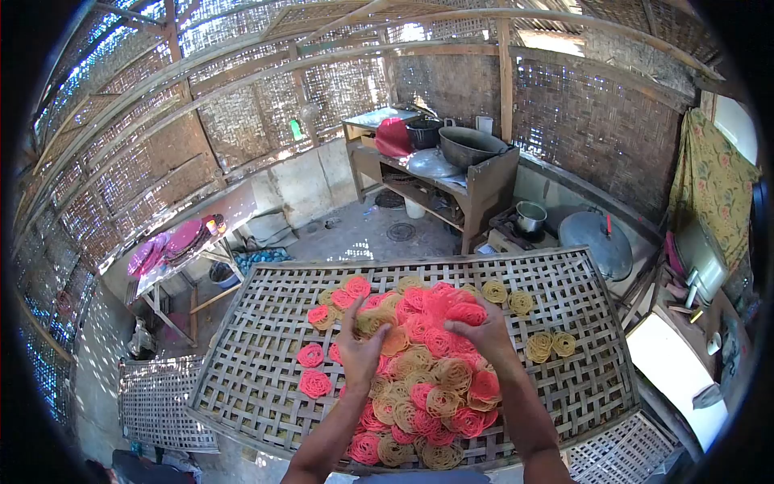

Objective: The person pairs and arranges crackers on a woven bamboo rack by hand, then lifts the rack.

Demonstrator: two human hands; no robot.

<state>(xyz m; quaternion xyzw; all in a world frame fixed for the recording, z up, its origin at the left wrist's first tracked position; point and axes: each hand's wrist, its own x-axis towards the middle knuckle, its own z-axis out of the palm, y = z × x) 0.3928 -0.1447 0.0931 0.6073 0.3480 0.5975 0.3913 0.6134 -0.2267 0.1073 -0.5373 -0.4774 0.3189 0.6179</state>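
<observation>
A heap of round, lacy pink and tan noodle-like nests (419, 379) covers the middle of a woven bamboo rack (266, 355). Toward the heap's upper left, my left hand (359, 347) curls round a tan nest (372, 323). My right hand (487, 332) grips a pink nest (466, 313) at the upper right of the heap, thumb toward the middle. Single pink nests (315, 384) lie left of the heap, and several tan nests (563, 344) lie to its right.
Behind the rack stands a wooden shelf (492, 189) with a large dark pot (468, 147). A metal pot (530, 216) and a round lid (595, 242) are at the back right. A small table (153, 278) bears pink items at left. Another woven rack (161, 403) lies lower left.
</observation>
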